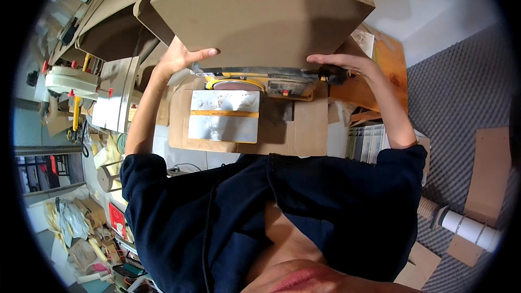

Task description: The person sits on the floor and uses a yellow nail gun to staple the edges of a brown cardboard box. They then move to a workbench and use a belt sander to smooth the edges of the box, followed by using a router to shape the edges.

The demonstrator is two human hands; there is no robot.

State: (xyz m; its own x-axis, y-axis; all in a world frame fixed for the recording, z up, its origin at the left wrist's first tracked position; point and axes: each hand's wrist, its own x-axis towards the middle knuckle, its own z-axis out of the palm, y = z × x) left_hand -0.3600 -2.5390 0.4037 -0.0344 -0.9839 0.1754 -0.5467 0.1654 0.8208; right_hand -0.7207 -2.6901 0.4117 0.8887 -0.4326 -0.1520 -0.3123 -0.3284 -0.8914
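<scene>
A large brown box-like piece with flat faces (260,21), looking like cardboard or fibreboard, stands in front of me. My left hand (184,57) grips its lower left part, thumb lying along the near face, other fingers mostly hidden behind it. At the lower right, my right hand (344,63) has its thumb against the same face, its other fingers largely out of sight. Right below the piece is a yellow bench sander (296,89) with a round disc and a dark belt along the top. Its silver work table (223,116) faces me.
A cardboard sheet (309,130) lies under the sander. To the left stands a pale green machine with red knobs (76,81). An orange-brown wooden table (391,70) is at right, beside grey foam wall panels (450,87). Scraps and bags (73,222) crowd the lower left.
</scene>
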